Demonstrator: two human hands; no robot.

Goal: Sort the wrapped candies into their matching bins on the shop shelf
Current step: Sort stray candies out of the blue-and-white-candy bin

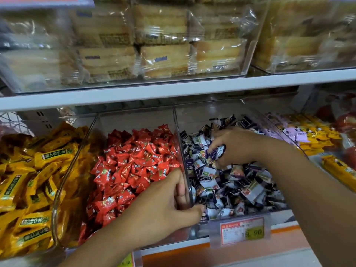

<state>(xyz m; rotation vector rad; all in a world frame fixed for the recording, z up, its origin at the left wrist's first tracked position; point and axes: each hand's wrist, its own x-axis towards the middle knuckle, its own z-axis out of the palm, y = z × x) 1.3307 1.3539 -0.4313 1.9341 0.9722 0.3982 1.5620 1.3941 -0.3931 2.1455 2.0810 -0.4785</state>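
The right hand [238, 146] is low over the clear plastic bin [212, 110] heaped with purple-and-white wrapped candies [240, 187], its fingers [219, 134] curled round a few of them. The left hand [165, 207] grips the transparent divider wall [178, 135] between that bin and the red foil-wrapped candies [134, 160], with its fingers on the red side and its thumb on the purple side.

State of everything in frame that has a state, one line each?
left hand, gripping the clear divider at its front end
right hand, clutching purple-white candies inside their bin
red candy bin, open-topped, heaped
purple-white candy bin, open-topped, stocked
price tag, mounted below that bin, facing outward
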